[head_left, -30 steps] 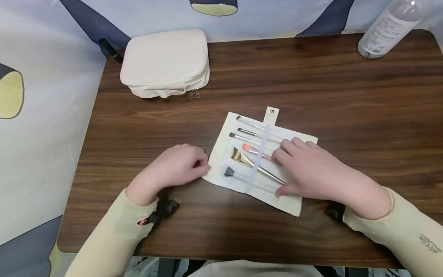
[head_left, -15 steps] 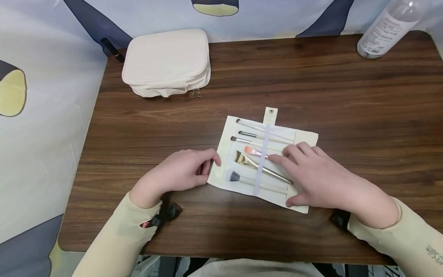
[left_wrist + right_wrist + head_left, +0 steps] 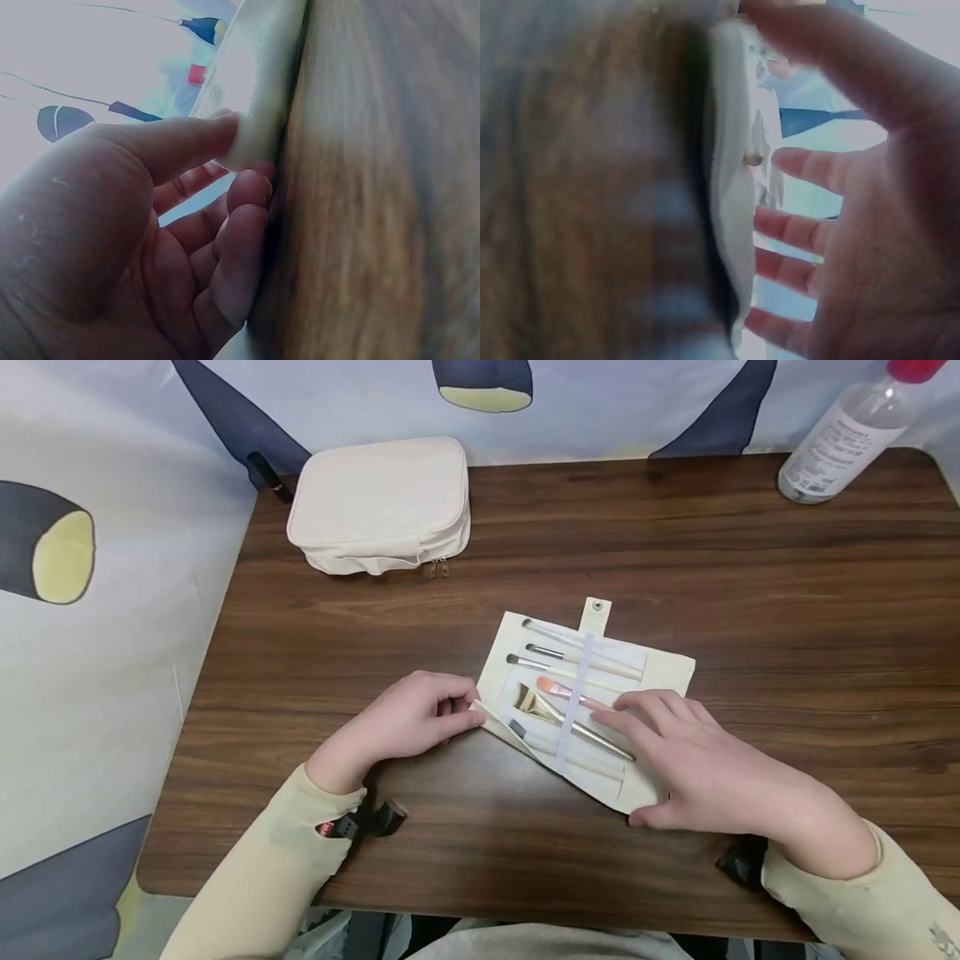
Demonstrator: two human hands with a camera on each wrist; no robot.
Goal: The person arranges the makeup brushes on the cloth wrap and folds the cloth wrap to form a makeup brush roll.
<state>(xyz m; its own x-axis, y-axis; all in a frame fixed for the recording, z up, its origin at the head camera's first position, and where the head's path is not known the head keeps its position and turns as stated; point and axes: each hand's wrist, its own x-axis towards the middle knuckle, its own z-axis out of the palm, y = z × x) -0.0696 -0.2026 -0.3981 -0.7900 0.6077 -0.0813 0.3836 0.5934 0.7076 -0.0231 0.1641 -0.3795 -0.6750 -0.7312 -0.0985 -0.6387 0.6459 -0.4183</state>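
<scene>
A cream fabric brush roll (image 3: 667, 672) lies unfolded on the table, holding several makeup brushes under a translucent strap (image 3: 574, 702). Its snap tab (image 3: 596, 614) points away from me. My left hand (image 3: 408, 714) pinches the roll's near left corner between thumb and fingers, and that corner is lifted and bent over. The left wrist view shows the thumb pressing on the cream fabric (image 3: 259, 67). On the right side, my right hand (image 3: 712, 768) rests with fingers spread, near the handle ends of the brushes. A gold-ferruled flat brush (image 3: 543, 706) ends by its fingers.
A cream zippered case (image 3: 382, 502) sits at the back left, with a black pen-like tube (image 3: 270, 477) beside it. A clear bottle (image 3: 840, 447) with a red cap stands at the back right. Patterned fabric hangs behind the dark wooden table (image 3: 637, 552).
My left hand has gone from resting at the roll's left edge to pinching and lifting its near left corner. My right hand has slid slightly rightward and nearer to me.
</scene>
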